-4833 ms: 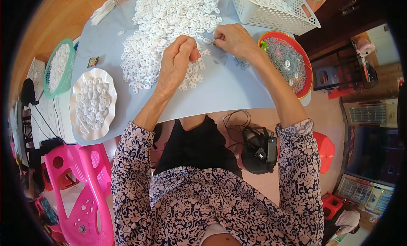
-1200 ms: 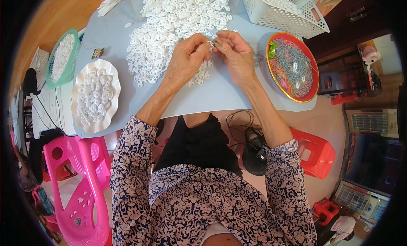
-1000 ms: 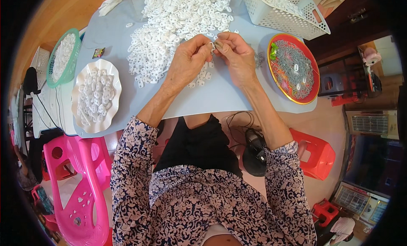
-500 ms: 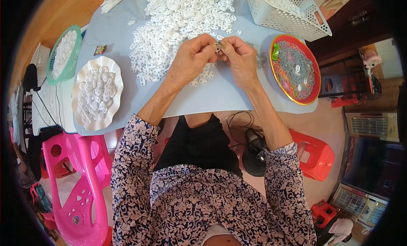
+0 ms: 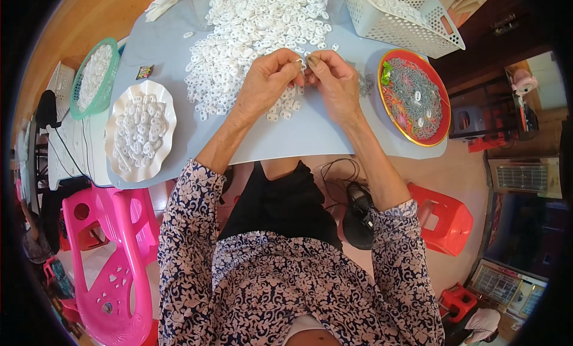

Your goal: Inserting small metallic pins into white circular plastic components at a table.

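Observation:
Over the near part of a heap of small white oval two-holed plastic pieces [image 5: 256, 30], my two hands work close together. My left hand [image 5: 265, 83] is closed in a pinch on one small white oval piece [image 5: 299, 61]. Just right of it, my right hand [image 5: 335, 86] pinches thumb against fingers; what it holds is too small and hidden to make out. Beside the right hand lie small grey parts [image 5: 366, 83]. Farther right, a red gold-rimmed bowl [image 5: 443, 126] holds many thin grey parts, a few white ovals and a green wrapper.
A white scalloped dish [image 5: 169, 116] of white ovals stands left on the grey-blue table [image 5: 286, 137], near a small candy packet [image 5: 144, 72]. A green basket [image 5: 76, 98] is farther left, a white perforated basket [image 5: 412, 33] back right. Pink chair [image 5: 134, 268] and red stool [image 5: 447, 221] flank me.
My fingertips have parted slightly, and the white piece now shows more clearly at my left fingers. The view has shifted a little; the containers have stayed put.

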A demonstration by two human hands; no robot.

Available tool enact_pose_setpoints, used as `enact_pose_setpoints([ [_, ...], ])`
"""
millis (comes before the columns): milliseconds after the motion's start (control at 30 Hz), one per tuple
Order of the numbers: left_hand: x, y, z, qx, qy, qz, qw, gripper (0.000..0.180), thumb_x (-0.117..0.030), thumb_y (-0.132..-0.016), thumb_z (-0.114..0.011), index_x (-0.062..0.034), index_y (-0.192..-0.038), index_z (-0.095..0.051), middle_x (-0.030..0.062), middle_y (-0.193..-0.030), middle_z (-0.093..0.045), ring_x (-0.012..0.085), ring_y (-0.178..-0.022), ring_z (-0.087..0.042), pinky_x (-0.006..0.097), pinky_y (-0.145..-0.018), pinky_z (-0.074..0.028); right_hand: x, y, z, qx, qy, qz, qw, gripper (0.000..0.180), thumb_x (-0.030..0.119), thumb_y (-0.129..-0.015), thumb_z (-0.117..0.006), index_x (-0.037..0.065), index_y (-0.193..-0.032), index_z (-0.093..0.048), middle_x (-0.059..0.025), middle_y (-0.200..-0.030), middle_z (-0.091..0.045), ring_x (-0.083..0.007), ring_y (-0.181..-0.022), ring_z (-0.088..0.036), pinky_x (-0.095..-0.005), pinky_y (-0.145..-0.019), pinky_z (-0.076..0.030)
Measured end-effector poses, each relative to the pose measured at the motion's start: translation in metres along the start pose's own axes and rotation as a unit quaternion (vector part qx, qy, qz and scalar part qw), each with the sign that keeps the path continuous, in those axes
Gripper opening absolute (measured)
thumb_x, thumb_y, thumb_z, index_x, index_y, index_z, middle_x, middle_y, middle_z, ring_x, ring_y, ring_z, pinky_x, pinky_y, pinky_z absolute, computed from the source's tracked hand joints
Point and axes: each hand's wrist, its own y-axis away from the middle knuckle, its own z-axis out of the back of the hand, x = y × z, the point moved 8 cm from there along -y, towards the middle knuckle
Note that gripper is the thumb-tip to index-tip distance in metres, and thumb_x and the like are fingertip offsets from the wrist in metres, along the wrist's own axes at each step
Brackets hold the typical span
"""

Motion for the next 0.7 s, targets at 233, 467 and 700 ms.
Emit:
enact_pose_setpoints([
  [233, -0.003, -0.001, 0.001, -0.004, -0.006, 0.017, 1.0, 0.013, -0.011, -0.088, -0.052, -0.0012, -0.087, -0.061, 0.0012, -0.071, -0.06, 0.0067, -0.067, -0.053, 0.021, -0.063, -0.042, 0.008, 0.002, -0.006, -0.003, 0.031, 0.025, 0.999, 0.009, 0.007, -0.087, -0.058, -0.001, -0.091, -0.062, 0.0003, -0.074, -0.059, -0.005, -0.064, -0.053, -0.02, -0.06, -0.045],
  [467, -0.005, -0.001, -0.002, -0.014, 0.003, -0.008, 1.0, 0.016, -0.013, -0.086, -0.052, -0.0008, -0.079, -0.061, 0.0017, -0.067, -0.06, 0.0067, -0.062, -0.052, 0.021, -0.057, -0.041, 0.007, 0.002, -0.005, 0.001, 0.051, 0.021, 0.998, 0.012, 0.01, -0.089, -0.06, -0.002, -0.089, -0.062, 0.0001, -0.074, -0.06, -0.0047, -0.063, -0.051, -0.0194, -0.058, -0.044],
  [700, 0.001, -0.001, 0.001, -0.006, -0.016, -0.01, 1.0, 0.017, -0.013, -0.087, -0.051, -0.0008, -0.08, -0.061, 0.002, -0.068, -0.061, 0.007, -0.064, -0.053, 0.021, -0.059, -0.042, 0.004, 0.003, 0.0, -0.019, 0.03, -0.013, 0.999, 0.015, 0.013, -0.09, -0.059, -0.001, -0.085, -0.063, 0.0007, -0.069, -0.059, -0.0048, -0.061, -0.049, -0.0185, -0.058, -0.042],
])
